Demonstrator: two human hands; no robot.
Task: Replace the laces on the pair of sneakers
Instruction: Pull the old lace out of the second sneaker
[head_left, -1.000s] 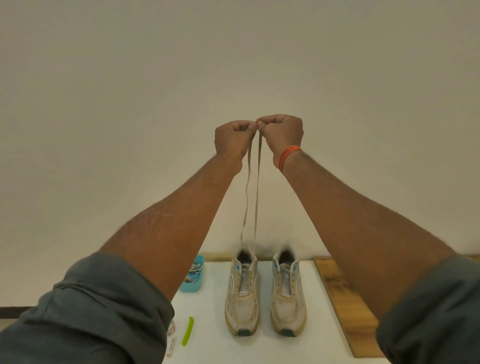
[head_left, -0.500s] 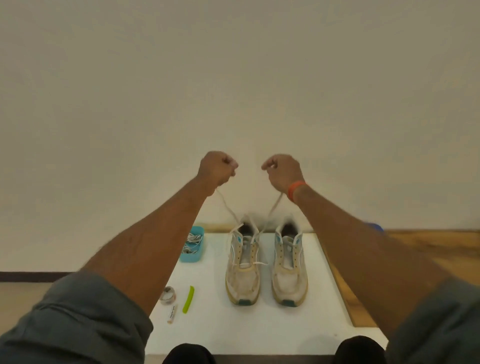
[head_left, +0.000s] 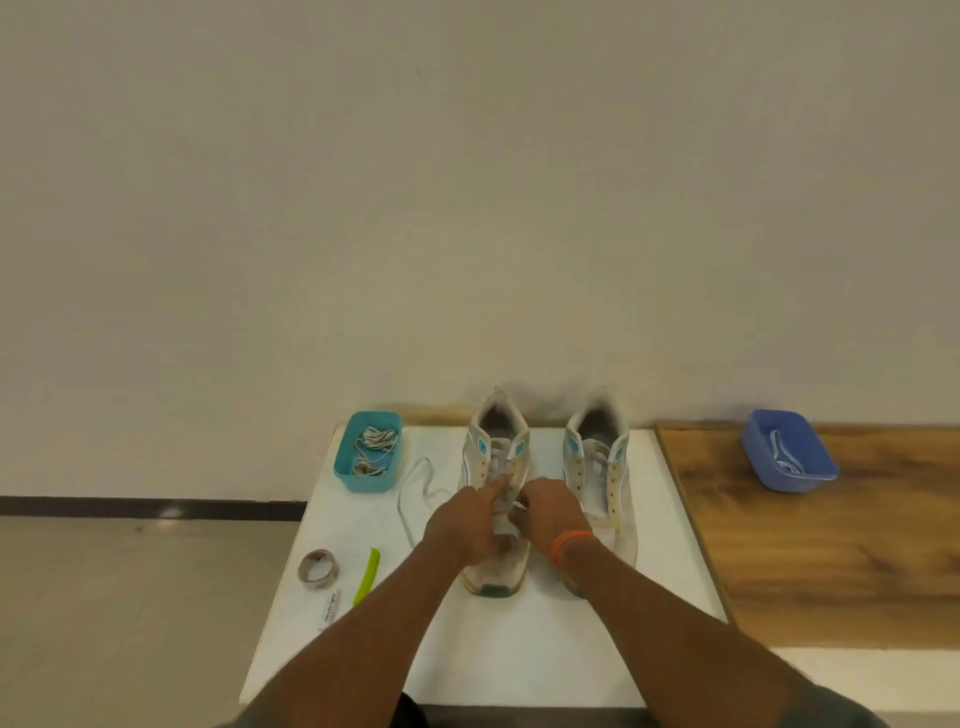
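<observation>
Both hands work over the left sneaker (head_left: 496, 499) on the white worktop (head_left: 545, 649). The left hand (head_left: 462, 525) presses a straight forefinger on its eyelet row, the other fingers loosely curled. The right hand (head_left: 550, 512) has its fingers clamped on the lace (head_left: 415, 488), which loops out left of that sneaker. The right sneaker (head_left: 600, 467) stands just beside it, unlaced.

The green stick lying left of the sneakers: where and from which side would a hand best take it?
Judging from its pose, the green stick lies flat and slim, slanting toward the sneakers at its far end. Pinch it across its narrow width near the middle, coming from above. The tape roll and small tube sit close on its left, so the right side offers freer access.
</observation>
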